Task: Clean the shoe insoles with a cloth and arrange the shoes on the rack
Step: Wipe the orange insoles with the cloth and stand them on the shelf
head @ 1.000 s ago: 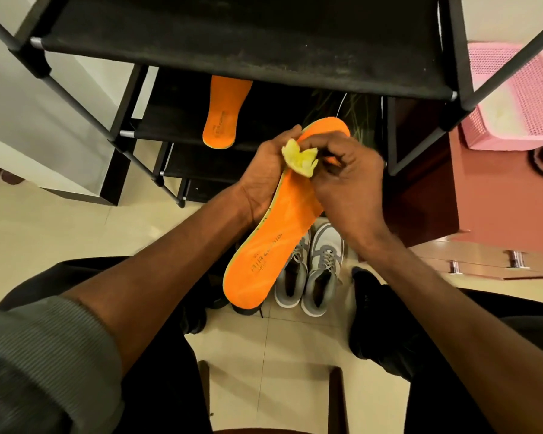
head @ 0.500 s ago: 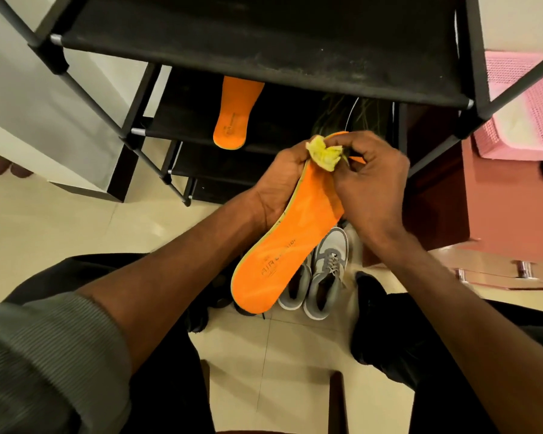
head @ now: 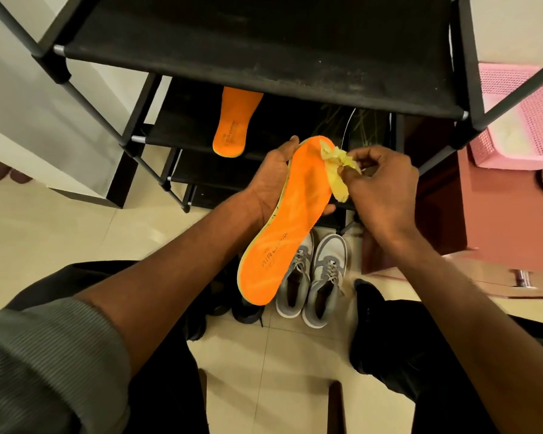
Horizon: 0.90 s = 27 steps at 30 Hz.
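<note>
two orange insoles, one yellow cloth, two grey shoes. the left hand [head: 271, 183] wraps under and around the held insole [head: 290, 220], fingertips showing at its far edge. the right hand [head: 386, 189] pinches the cloth [head: 337, 170] against the insole's toe edge. the second insole [head: 234, 122] lies on the black rack [head: 264, 51] beyond the left hand. the shoes [head: 312, 277] stand on the pale tiled floor [head: 76, 233] below both hands.

Grey ribbed sleeve [head: 44, 355]; black trousers [head: 420, 355]

Top rack shelf [head: 264, 51] overhanging above, grey shoes [head: 311, 277] on floor below, open tile [head: 76, 233] left
</note>
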### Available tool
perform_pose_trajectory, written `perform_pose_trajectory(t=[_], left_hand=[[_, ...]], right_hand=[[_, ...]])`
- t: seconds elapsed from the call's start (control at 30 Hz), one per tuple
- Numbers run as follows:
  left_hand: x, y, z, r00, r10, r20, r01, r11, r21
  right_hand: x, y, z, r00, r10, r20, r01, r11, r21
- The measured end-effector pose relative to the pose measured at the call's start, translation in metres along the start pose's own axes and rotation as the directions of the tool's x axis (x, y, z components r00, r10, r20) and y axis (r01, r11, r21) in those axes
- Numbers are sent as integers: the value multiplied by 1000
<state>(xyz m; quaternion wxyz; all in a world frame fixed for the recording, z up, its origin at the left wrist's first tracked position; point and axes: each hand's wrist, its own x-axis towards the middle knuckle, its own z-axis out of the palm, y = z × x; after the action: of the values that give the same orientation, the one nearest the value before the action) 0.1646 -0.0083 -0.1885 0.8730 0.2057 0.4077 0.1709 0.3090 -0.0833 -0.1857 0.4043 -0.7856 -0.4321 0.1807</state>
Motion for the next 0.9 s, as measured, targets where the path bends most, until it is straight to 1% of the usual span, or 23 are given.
perform_pose_trajectory(t=[0.03,0.13,0.2,0.27,0.33,0.47,0.5,0.6,0.63,0.67,0.77,0.8,0.83,0.9], left_hand=[[-1,-1,1,1000,-6,-17,6,1000,6],[-4,-6,7,1000,-4,27,5,1000,-7],[-6,-6,10,1000,-8,26,8,1000,9],[-6,-7,9,999,-11,34,11,1000,-12],[-9,-8,10,999,-11,38,11,1000,-10],[-11,-12,12,996,-11,86,11,1000,-3],[-11,-12,12,996,-11,90,11,1000,-5],[-12,-9,10,995,-10,98,15,999,-52],[-13,-9,9,995,-8,100,15,997,-69],[-14,-9,8,994,-1,107,9,997,-72],[-16,-11,10,987,7,158,-1,999,-36],[-15,-11,10,986,6,167,-1,999,-34],[-15,-11,10,986,8,165,-2,999,-36],[-14,-8,6,989,10,148,-4,999,-39]], right_hand=[[-2,-1,0,1000,-25,14,25,1000,-9],[-10,-5,9,978,-65,199,58,997,42],[-14,-6,14,961,-114,252,116,993,8],[-16,-6,15,963,-124,240,131,991,-12],[-15,-4,15,972,-107,210,114,993,-24],[-10,-2,12,995,-11,100,8,999,33],[-11,-4,12,994,-26,107,21,999,41],[-22,-11,13,970,-153,187,144,988,61],[-24,-13,13,965,-173,196,163,984,66],[-25,-15,14,969,-166,182,155,985,72],[-18,-14,13,997,-34,62,27,994,104],[-17,-14,13,999,-15,53,9,994,113],[-19,-14,14,997,-21,80,10,991,130],[-27,-18,15,979,-52,195,9,977,215]])
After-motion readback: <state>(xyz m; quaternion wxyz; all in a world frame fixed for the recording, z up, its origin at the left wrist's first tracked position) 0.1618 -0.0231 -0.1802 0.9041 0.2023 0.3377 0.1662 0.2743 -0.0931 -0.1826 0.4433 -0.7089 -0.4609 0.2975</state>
